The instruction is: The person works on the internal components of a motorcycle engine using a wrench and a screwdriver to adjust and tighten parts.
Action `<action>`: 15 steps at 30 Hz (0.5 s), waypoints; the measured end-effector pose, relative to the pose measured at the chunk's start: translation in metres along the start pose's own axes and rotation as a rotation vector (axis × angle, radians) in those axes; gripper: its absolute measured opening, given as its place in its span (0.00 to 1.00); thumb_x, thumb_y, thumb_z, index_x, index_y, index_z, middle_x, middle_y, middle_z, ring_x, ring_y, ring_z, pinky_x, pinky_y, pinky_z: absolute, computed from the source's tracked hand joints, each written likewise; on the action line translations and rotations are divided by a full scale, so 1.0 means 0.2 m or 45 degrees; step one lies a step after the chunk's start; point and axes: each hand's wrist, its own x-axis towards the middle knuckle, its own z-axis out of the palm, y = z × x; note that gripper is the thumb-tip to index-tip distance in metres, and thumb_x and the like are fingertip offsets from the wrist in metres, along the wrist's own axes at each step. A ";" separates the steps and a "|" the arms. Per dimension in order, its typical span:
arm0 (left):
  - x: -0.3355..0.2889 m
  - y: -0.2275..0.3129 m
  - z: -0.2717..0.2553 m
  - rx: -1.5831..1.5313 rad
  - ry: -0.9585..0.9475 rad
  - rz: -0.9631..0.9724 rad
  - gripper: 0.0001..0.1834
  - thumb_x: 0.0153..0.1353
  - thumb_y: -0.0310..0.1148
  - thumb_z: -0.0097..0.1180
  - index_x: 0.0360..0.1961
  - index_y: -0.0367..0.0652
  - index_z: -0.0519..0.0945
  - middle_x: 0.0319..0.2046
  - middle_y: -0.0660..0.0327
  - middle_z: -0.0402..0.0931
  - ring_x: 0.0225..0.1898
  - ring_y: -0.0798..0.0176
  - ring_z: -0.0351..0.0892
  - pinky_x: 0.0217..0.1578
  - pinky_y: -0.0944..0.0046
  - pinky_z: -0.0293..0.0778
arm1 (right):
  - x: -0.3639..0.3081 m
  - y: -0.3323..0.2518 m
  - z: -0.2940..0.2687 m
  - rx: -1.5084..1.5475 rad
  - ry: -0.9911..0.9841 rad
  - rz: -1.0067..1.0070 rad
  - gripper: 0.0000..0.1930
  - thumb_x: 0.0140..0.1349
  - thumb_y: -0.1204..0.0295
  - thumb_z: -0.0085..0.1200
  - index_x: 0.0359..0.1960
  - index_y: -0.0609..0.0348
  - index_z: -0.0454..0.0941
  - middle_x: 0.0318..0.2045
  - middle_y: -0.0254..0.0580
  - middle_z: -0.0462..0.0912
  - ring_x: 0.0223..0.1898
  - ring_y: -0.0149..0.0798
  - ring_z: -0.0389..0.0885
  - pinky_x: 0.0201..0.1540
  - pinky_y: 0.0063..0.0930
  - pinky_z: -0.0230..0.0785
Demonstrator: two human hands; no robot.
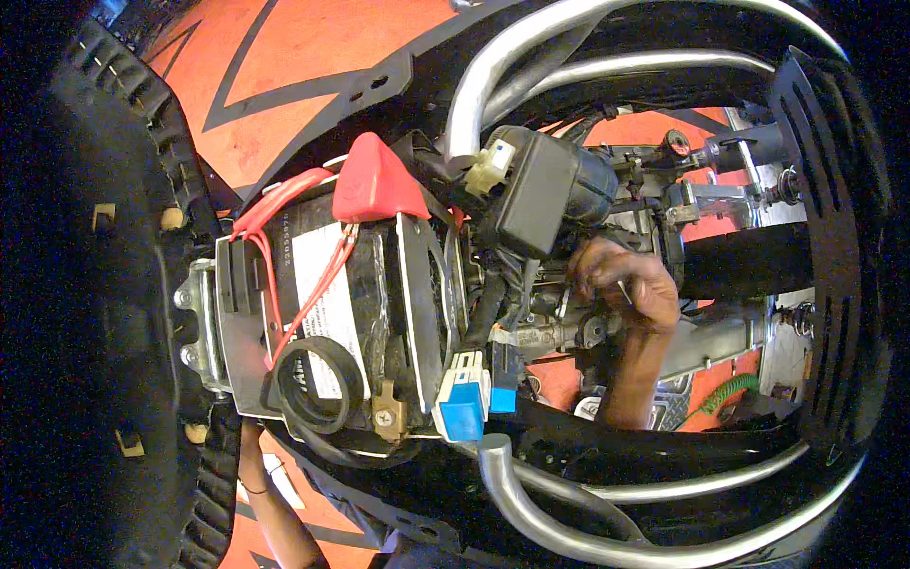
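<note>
My right hand (627,280) reaches into the open bay of a scooter-like vehicle, its fingers curled beside the metal engine parts (559,334). A small pale glint shows at the fingers, but I cannot make out what they hold. Just above the hand is a black box-shaped part (545,194) with a cream connector (491,168). At lower left my left forearm (275,503) passes beneath the vehicle's black side. That hand's fingers are hidden. Between the arms lies a battery (322,313) with a red terminal cover (374,180), red wires and a black rubber ring (318,384) on it.
Silver tube rails (512,484) curve along both sides of the bay. White-and-blue connectors (463,408) stand near the battery. A raised black panel (104,284) fills the left, and a slotted black panel (839,247) the right. A green coiled hose (725,394) lies on the orange floor.
</note>
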 end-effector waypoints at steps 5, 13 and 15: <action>0.01 -0.05 -0.04 -0.003 0.004 -0.031 0.22 0.67 0.43 0.44 0.53 0.38 0.73 0.46 0.59 0.75 0.43 0.64 0.74 0.46 0.66 0.69 | 0.02 0.04 0.00 0.153 -0.001 -0.048 0.17 0.62 0.60 0.45 0.30 0.64 0.75 0.33 0.53 0.77 0.35 0.44 0.76 0.38 0.32 0.67; -0.07 -0.13 -0.06 0.031 -0.022 -0.017 0.22 0.67 0.43 0.44 0.52 0.38 0.73 0.46 0.59 0.75 0.43 0.64 0.74 0.46 0.66 0.69 | 0.04 -0.02 0.00 0.378 0.069 0.129 0.11 0.49 0.69 0.57 0.30 0.63 0.72 0.34 0.52 0.77 0.35 0.41 0.76 0.39 0.30 0.67; -0.01 -0.08 -0.04 0.025 -0.029 0.000 0.22 0.66 0.43 0.44 0.52 0.38 0.73 0.46 0.59 0.76 0.43 0.64 0.74 0.46 0.66 0.69 | 0.08 -0.10 -0.03 -0.028 0.048 0.370 0.10 0.51 0.72 0.53 0.34 0.65 0.74 0.34 0.46 0.78 0.37 0.36 0.75 0.39 0.28 0.67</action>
